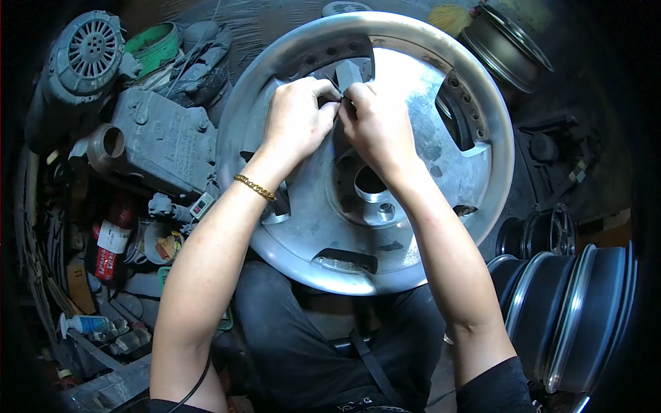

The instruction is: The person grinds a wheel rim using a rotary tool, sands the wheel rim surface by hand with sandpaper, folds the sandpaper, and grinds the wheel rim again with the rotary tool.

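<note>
wheel rim (313, 184) sat at the upper centre of the frame; left hand (297, 118) and right hand (380, 129) met over it, curled to near-pinches beside a grey piece (349, 73), any grip unclear. light, even fingertip pressure seemed best.

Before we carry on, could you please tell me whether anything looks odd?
Dark blotches mark the bright face of the big wheel, right of its centre hole and below it, standing out against the metal; dirt or reflections, I cannot tell.
</note>
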Available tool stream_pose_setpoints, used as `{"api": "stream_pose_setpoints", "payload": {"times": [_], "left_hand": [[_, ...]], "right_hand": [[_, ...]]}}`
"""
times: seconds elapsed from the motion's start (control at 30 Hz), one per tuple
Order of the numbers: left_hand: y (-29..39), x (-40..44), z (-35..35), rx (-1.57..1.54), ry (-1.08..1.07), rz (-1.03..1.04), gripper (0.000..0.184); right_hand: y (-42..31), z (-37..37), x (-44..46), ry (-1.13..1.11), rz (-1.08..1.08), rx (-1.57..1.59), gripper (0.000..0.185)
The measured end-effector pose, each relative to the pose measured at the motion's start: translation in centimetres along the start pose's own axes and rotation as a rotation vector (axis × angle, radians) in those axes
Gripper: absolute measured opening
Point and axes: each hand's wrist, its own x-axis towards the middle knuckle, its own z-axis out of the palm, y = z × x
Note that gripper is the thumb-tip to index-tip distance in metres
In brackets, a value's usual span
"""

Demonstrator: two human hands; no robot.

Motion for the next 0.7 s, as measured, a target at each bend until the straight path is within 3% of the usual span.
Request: {"api": "stream_pose_setpoints", "payload": {"times": [0.7], "left_hand": [[0.3, 0.0, 0.3, -0.015, 0.0, -0.071, 0.014]], "right_hand": [[-0.1, -1.0, -0.7, 0.001, 0.022, -0.034, 0.011]]}}
